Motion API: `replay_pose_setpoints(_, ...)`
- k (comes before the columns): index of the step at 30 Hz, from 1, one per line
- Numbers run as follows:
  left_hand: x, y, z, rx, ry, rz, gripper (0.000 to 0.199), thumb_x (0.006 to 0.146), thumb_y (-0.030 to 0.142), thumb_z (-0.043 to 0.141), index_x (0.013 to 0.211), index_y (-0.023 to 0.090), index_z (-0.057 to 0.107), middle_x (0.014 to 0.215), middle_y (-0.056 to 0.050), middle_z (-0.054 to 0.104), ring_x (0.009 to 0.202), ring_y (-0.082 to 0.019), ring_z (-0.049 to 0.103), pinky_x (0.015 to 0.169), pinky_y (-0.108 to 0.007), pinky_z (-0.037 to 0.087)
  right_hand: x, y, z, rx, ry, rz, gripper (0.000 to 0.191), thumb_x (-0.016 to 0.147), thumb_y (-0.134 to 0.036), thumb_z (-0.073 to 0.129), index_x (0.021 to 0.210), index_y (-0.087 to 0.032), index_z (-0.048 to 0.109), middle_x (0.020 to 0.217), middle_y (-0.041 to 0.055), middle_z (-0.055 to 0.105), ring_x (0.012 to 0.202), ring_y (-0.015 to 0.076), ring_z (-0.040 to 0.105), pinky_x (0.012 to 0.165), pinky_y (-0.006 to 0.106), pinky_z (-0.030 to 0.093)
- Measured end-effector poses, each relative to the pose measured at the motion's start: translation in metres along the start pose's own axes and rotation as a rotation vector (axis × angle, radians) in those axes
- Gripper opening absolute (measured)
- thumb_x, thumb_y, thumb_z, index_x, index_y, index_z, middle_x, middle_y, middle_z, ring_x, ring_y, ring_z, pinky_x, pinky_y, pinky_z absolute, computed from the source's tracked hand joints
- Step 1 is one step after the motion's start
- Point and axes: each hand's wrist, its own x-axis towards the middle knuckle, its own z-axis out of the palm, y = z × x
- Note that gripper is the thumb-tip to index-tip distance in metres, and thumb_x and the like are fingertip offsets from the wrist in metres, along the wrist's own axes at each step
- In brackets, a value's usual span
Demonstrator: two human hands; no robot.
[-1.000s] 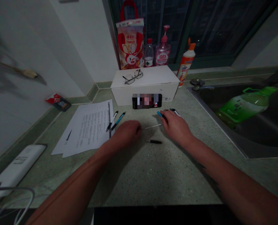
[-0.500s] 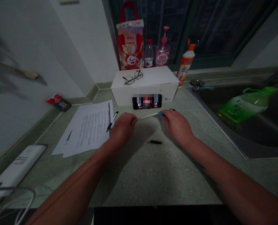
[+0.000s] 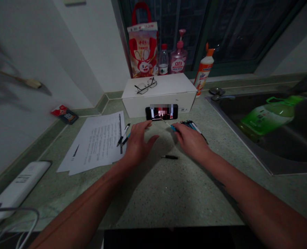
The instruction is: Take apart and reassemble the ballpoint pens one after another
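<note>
My left hand (image 3: pixel 138 142) is raised over the counter beside the papers, fingers and thumb apart, with nothing between them. My right hand (image 3: pixel 191 140) pinches the blue end of a thin white pen (image 3: pixel 168 124), whose other end points up and left toward the phone. Several pens (image 3: pixel 195 127) lie just behind my right hand. A black pen part (image 3: pixel 170 157) rests on the counter between my forearms. Left of my left hand, a white and black pen (image 3: pixel 124 133) and a blue one, partly hidden, lie at the papers' edge.
A phone (image 3: pixel 161 112) leans on a white box (image 3: pixel 158 97) with glasses (image 3: pixel 146 85) on top. Printed papers (image 3: pixel 93 143) and a white device (image 3: pixel 20 188) with a cable are at left. The sink (image 3: pixel 278 148) at right holds a green bottle (image 3: pixel 270 116).
My left hand has let go of the white pen's end and opened. My right hand has shifted slightly left with the pen, showing more of the pens behind it.
</note>
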Motion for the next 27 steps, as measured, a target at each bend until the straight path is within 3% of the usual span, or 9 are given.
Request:
replay_pose_setpoints(2,-0.001,0.004,-0.001,-0.035,-0.096,0.047,0.033,0.09,0.025,0.078,0.119,0.021,0.062,0.108,-0.008,0.071,0.099,-0.025,0.065,0.086,-0.041,0.055,0.0,0.002,0.001,0.048,0.055,0.029,0.051,0.1,-0.016,0.047,0.151,-0.017,0.052,0.125,0.0151,0.075,0.107,0.0308,0.072,0.087,0.045,0.058)
replay_pose_setpoints(4,-0.002,0.01,-0.001,-0.095,-0.306,0.137,0.024,0.091,0.03,0.078,0.109,0.022,0.066,0.104,-0.006,0.071,0.099,-0.025,0.066,0.088,-0.041,0.054,-0.001,0.005,0.002,0.089,0.09,0.0,0.058,0.099,-0.017,0.046,0.157,-0.019,0.044,0.132,0.0151,0.072,0.112,0.031,0.072,0.09,0.047,0.058)
replay_pose_setpoints(7,-0.004,0.017,0.0,-0.175,-0.604,0.266,0.03,0.086,0.042,0.083,0.107,0.024,0.071,0.108,-0.006,0.072,0.103,-0.027,0.066,0.091,-0.044,0.053,-0.001,0.006,0.003,0.107,0.11,-0.048,0.054,0.099,-0.016,0.045,0.153,-0.021,0.05,0.143,0.0133,0.067,0.12,0.0307,0.069,0.098,0.048,0.056)
replay_pose_setpoints(11,-0.005,0.022,0.004,-0.162,-0.701,0.293,0.014,0.09,0.03,0.077,0.102,0.024,0.074,0.108,-0.005,0.074,0.103,-0.028,0.067,0.093,-0.046,0.052,-0.002,0.006,0.003,0.073,0.106,-0.059,0.049,0.1,-0.017,0.045,0.146,-0.022,0.057,0.14,0.0118,0.069,0.117,0.0301,0.07,0.097,0.047,0.056)
replay_pose_setpoints(15,-0.005,0.014,0.007,-0.082,-0.563,0.119,0.006,0.093,0.021,0.068,0.094,0.024,0.073,0.094,-0.005,0.075,0.091,-0.026,0.068,0.086,-0.045,0.054,-0.002,0.004,0.0,0.033,0.086,-0.07,0.043,0.103,-0.022,0.045,0.142,-0.025,0.061,0.132,0.01,0.073,0.112,0.0292,0.071,0.091,0.044,0.057)
replay_pose_setpoints(19,0.0,0.005,0.003,-0.096,-0.162,-0.111,0.008,0.095,0.019,0.065,0.096,0.024,0.07,0.091,-0.004,0.074,0.084,-0.023,0.068,0.078,-0.039,0.056,-0.002,0.001,-0.003,-0.028,0.027,-0.075,0.044,0.104,-0.022,0.044,0.145,-0.027,0.06,0.129,0.0099,0.074,0.104,0.0285,0.072,0.081,0.04,0.057)
replay_pose_setpoints(22,0.005,0.003,-0.004,-0.108,0.063,-0.188,0.008,0.096,0.018,0.062,0.1,0.022,0.068,0.093,-0.003,0.073,0.084,-0.019,0.068,0.078,-0.035,0.056,-0.002,0.0,-0.005,-0.076,-0.004,-0.088,0.046,0.104,-0.02,0.044,0.146,-0.03,0.059,0.127,0.0089,0.074,0.1,0.0275,0.073,0.076,0.038,0.055)
replay_pose_setpoints(27,0.008,0.003,-0.01,-0.099,0.143,-0.139,0.009,0.095,0.016,0.062,0.1,0.021,0.068,0.095,-0.003,0.073,0.087,-0.018,0.068,0.081,-0.034,0.056,-0.001,-0.002,-0.006,-0.121,-0.064,-0.115,0.046,0.104,-0.019,0.044,0.145,-0.03,0.06,0.122,0.0085,0.075,0.094,0.0263,0.072,0.07,0.035,0.051)
